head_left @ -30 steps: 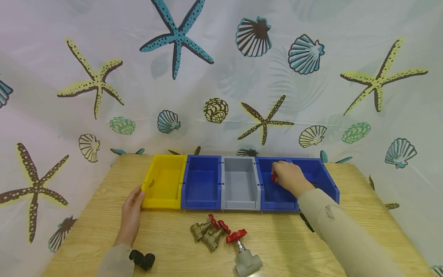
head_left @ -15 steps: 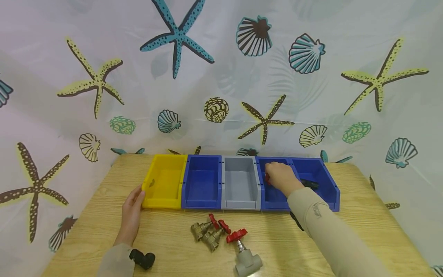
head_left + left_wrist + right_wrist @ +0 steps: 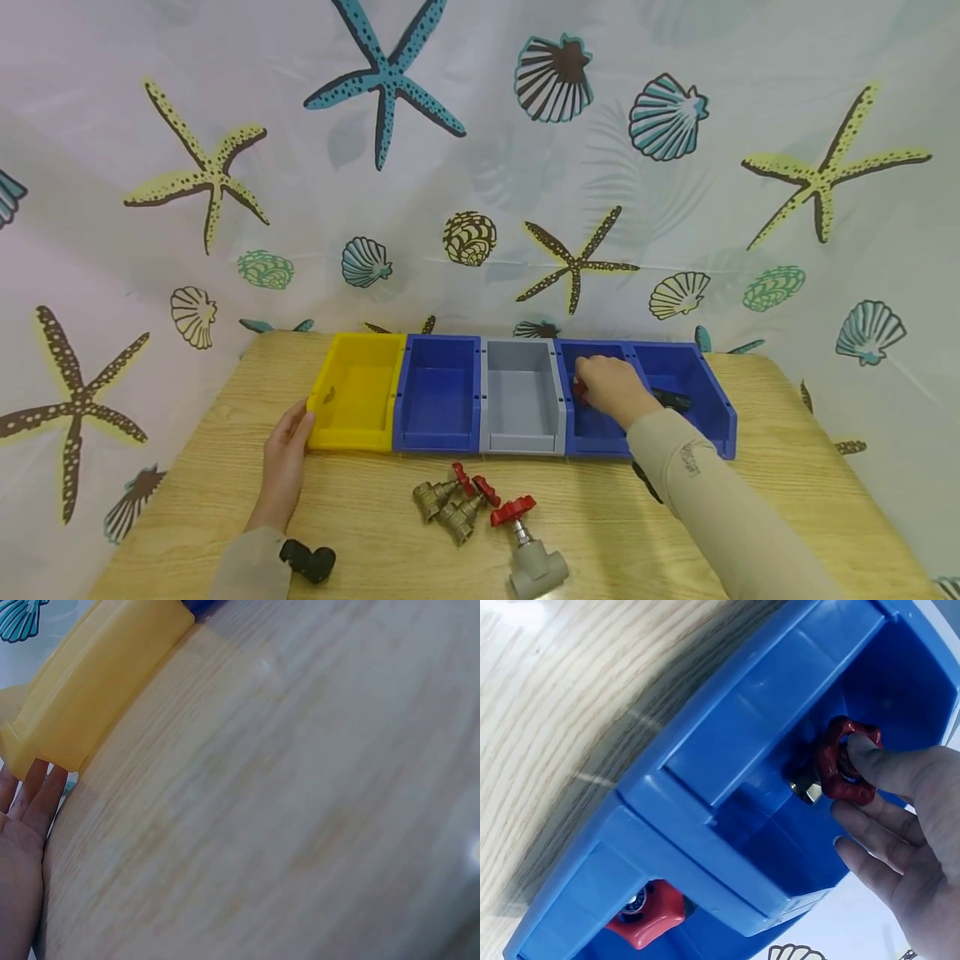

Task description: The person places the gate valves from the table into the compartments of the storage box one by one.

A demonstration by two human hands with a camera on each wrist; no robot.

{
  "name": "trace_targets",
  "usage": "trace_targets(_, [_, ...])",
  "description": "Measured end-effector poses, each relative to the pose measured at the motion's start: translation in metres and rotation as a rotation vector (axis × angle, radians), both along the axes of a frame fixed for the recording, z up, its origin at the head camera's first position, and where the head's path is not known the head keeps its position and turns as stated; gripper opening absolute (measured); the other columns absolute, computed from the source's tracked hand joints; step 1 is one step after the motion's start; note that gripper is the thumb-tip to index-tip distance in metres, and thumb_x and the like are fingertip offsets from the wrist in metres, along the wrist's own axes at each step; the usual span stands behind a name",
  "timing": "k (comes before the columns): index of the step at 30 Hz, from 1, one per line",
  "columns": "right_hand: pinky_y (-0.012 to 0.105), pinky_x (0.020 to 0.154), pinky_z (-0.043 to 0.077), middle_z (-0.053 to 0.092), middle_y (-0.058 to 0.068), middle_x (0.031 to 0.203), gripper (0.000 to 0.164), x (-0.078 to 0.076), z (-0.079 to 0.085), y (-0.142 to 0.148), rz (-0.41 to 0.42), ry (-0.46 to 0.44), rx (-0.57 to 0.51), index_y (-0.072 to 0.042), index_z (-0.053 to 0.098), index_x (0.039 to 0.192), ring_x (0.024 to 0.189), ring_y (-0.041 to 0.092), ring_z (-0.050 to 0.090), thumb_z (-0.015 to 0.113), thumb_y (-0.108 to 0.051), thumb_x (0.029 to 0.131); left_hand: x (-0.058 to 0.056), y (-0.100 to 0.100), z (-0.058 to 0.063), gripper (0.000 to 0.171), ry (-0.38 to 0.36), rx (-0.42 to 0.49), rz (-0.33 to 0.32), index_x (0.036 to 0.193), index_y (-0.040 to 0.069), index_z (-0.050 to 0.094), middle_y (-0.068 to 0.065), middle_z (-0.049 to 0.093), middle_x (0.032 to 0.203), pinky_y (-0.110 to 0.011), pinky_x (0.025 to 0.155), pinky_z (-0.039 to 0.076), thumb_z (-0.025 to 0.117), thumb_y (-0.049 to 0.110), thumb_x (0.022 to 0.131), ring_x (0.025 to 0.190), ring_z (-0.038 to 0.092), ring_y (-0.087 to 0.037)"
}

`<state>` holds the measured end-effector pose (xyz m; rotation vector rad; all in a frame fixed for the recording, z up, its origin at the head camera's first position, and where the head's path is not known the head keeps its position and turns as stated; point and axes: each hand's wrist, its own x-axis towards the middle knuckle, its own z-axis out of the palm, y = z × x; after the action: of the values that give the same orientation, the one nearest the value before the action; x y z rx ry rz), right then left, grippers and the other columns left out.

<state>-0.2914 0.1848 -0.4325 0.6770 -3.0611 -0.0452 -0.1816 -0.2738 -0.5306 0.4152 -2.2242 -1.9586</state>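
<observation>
My right hand reaches into the fourth bin from the left, a blue bin. Its thumb and fingers grip the red handwheel of a valve, whose brass-coloured end points down at the bin floor. My left hand rests against the front left corner of the yellow bin, fingers extended along its outer side. In the left wrist view, the fingertips reach the yellow bin's edge. Two brass valves with red handwheels lie on the table, beside a grey plastic valve with a red handwheel.
Between the yellow bin and the right hand's bin stand another blue bin and a grey bin. The rightmost blue bin holds a black object; a red handwheel shows there in the right wrist view. A patterned curtain hangs behind.
My right hand has shifted left inside its bin with the red-handwheeled valve, uncovering more of the black object in the rightmost bin. The left hand has stayed in place.
</observation>
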Motion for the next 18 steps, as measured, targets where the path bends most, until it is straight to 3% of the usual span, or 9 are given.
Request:
trace_targets(9, [0.041,0.063,0.055,0.064,0.008,0.08,0.019,0.003,-0.004,0.001,0.007,-0.053,0.022,-0.005,0.061,0.089,0.07,0.023,0.061,0.078,-0.003,0.081,0.0,0.0,0.001,0.062,0.001,0.008,-0.001,0.155,0.016,0.035,-0.002,0.037,0.154,-0.024,0.114,0.028,0.043,0.049,0.104,0.142,0.03,-0.015])
trace_targets(18, [0.043,0.064,0.055,0.063,0.01,0.079,0.021,0.007,-0.013,0.003,0.056,-0.022,0.061,-0.004,0.059,0.09,0.071,0.027,0.063,0.077,-0.003,0.081,0.0,-0.001,-0.001,0.061,-0.014,-0.002,-0.009,0.156,0.018,0.033,-0.002,0.034,0.156,-0.029,0.116,0.026,0.041,0.049,0.104,0.143,0.028,-0.015])
